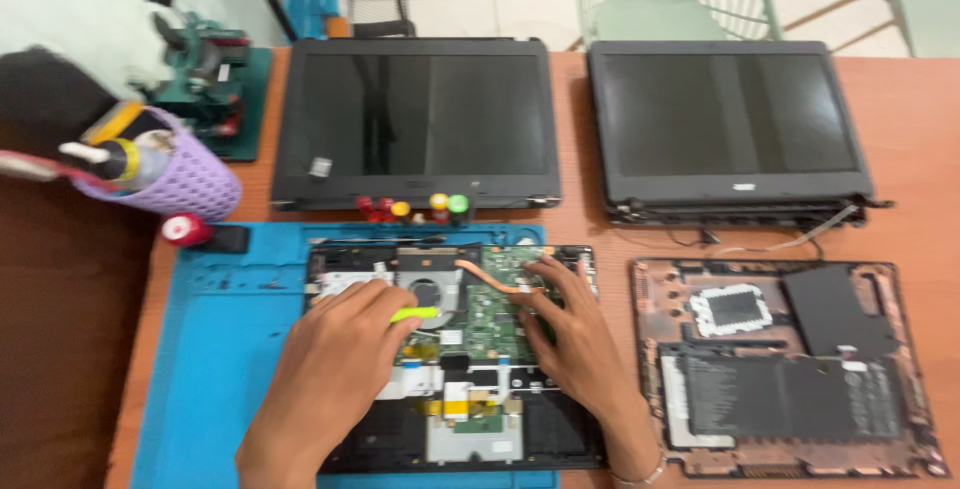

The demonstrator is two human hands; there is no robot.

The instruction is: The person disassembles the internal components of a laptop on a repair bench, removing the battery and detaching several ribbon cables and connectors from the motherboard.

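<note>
An opened black laptop base (450, 359) lies on a blue rubber work mat (215, 349) at the near edge of the orange-brown wooden bench (920, 149), its bottom cover off so that the green circuit board (490, 309), a round grey cooling fan (428, 284) and a bent copper heat pipe (490, 277) show, with flat pale ribbon cables and a patch of yellow tape lower down. The left hand (335, 359) rests over the left part of the board, fingers curled around a slim yellow-green tool (415, 314) whose tip points right toward the fan. The right hand (570, 334) lies flat and released on the right part of the board, fingertips touching near the end of the heat pipe, holding nothing. Behind the base, its dark screen panel (415, 119) lies flat, with small red, yellow and green round-capped pieces (415, 207) in a row along its near edge. To the right sits a second dark screen panel (725, 124), and in front of it a second open laptop shell with a coppery inner frame and a flat black battery (790, 369), well apart from the hands. At the left, a lilac perforated cup holding tools and a glue bottle (165, 169) stands near a green metal clamping device (205, 64); a small red round cap (183, 229) lies just at the mat's far corner.
</note>
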